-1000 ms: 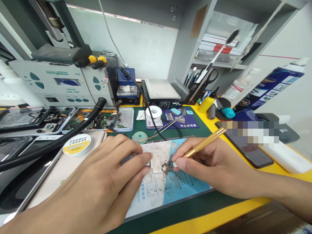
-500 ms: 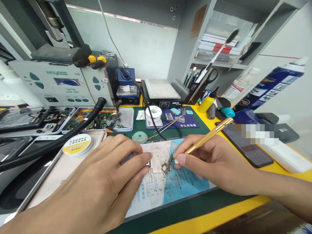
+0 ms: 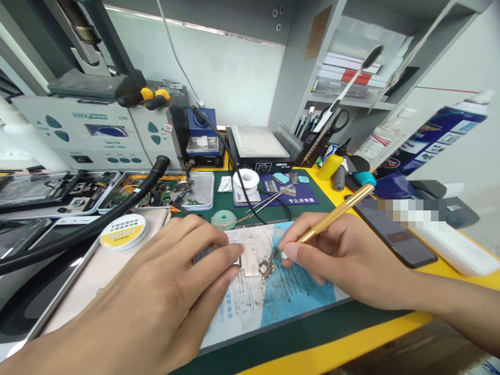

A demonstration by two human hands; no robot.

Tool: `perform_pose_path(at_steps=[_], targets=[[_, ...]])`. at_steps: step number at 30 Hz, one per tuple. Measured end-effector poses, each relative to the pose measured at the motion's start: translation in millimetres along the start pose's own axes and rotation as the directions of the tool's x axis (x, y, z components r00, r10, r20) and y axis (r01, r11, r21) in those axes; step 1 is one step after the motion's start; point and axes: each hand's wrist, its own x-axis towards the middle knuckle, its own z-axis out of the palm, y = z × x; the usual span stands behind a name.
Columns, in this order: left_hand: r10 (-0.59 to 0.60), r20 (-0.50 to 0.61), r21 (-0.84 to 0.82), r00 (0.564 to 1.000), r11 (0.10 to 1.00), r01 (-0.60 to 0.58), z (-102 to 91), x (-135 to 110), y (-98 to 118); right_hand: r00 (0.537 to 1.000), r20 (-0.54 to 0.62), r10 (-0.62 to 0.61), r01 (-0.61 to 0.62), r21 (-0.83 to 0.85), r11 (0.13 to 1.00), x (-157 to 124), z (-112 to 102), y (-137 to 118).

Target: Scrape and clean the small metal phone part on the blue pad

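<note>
My left hand [image 3: 175,276] is closed, its thumb and fingertips pressed together at the left side of a flat silvery plate [image 3: 250,263]. What sits between them is mostly hidden; a dark edge shows behind the fingers. Right of the plate lies a small circuit board piece [image 3: 267,269], irregular in outline. My right hand [image 3: 324,247] grips a slim gold pen-like tool [image 3: 332,216] like a pencil, its lower end pointing at the board's upper right. The tip is too small to make out. A small white bit shows by the right fingertips. Under everything lies a stained white-and-blue work pad [image 3: 297,297].
A solder spool [image 3: 246,180], tweezers [image 3: 269,200] and a teal ring [image 3: 223,220] lie behind the pad. A parts tray [image 3: 201,190], a round tin [image 3: 124,232] and a black hose [image 3: 144,192] are at left. A dark phone [image 3: 394,234] lies at right.
The gold tool's upper end has dropped slightly, and my right hand has shifted a little. My left hand and the board look the same.
</note>
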Motion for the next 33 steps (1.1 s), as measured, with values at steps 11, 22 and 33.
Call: perform_pose_path(at_steps=[11, 22, 33], targets=[[-0.001, 0.003, -0.013, 1.000, 1.000, 0.001, 1.1, 2.3, 0.1, 1.000, 0.002, -0.001, 0.001, 0.025, 1.000, 0.5, 0.9, 1.4], [0.006, -0.003, -0.016, 1.000, 1.000, -0.006, 0.9, 1.4, 2.1, 1.000, 0.003, 0.001, -0.001, 0.010, 1.000, 1.2, 0.5, 1.2], [-0.009, 0.014, -0.016, 1.000, 1.000, 0.009, -0.2, 2.4, 0.2, 1.000, 0.007, 0.018, -0.019, 0.042, 0.999, 2.0, -0.2, 1.2]])
